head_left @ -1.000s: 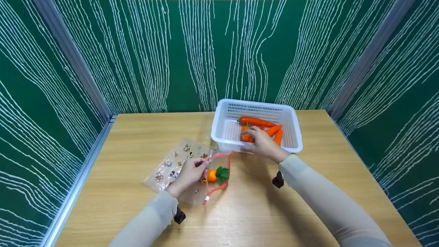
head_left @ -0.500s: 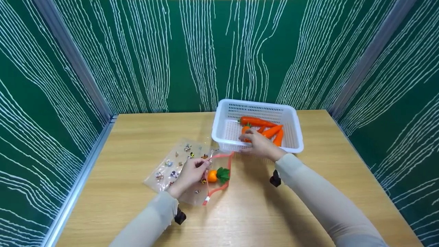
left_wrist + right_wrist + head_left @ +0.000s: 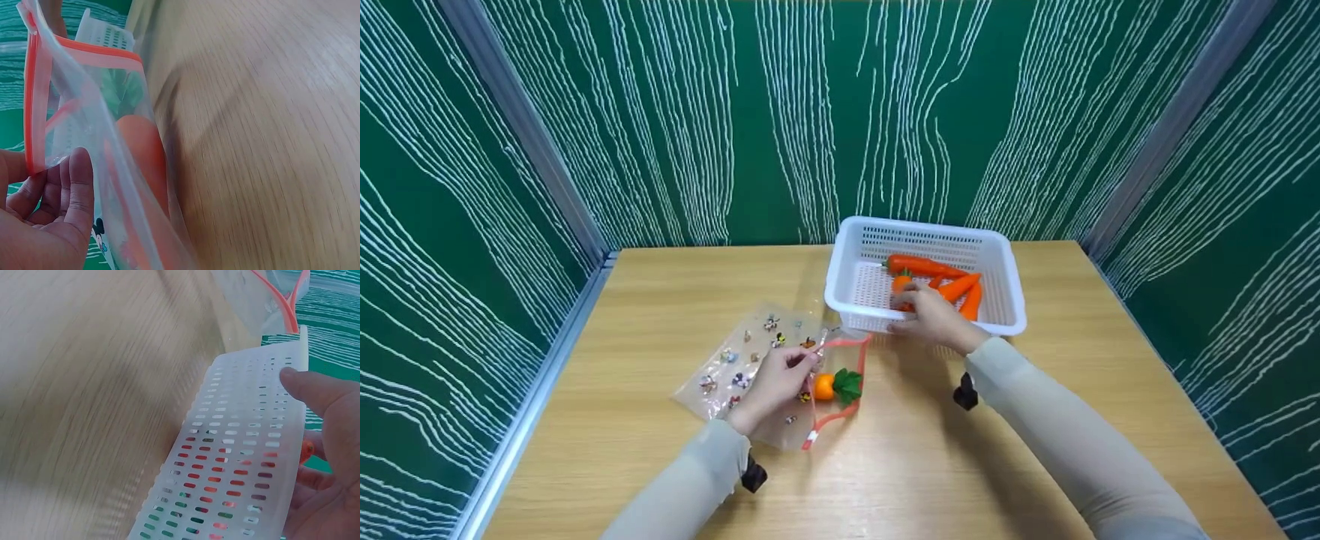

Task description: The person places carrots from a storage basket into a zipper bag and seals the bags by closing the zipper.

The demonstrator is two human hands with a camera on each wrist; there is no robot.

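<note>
A clear zip bag (image 3: 727, 382) with cartoon prints and a red zip edge lies on the table, mouth spread. My left hand (image 3: 778, 379) pinches its upper edge between thumb and fingers, also clear from the left wrist view. Inside the bag lies an orange carrot (image 3: 824, 387) with green leaves towards the mouth. My right hand (image 3: 934, 319) reaches over the near rim of the white basket (image 3: 847, 259). Its fingers curl about a carrot (image 3: 902, 283) inside; the thumb (image 3: 306, 385) is outside the wall. The fingers partly hide that carrot.
Several more carrots, such as one long carrot (image 3: 922, 265) at the back, lie in the basket. The basket stands near the far edge of the wooden table (image 3: 705, 277). Green walls (image 3: 780, 127) with white lines close in the back and sides.
Both hands stay almost in place, the left on the bag edge and the right in the basket. The whole head view has shifted very slightly.
</note>
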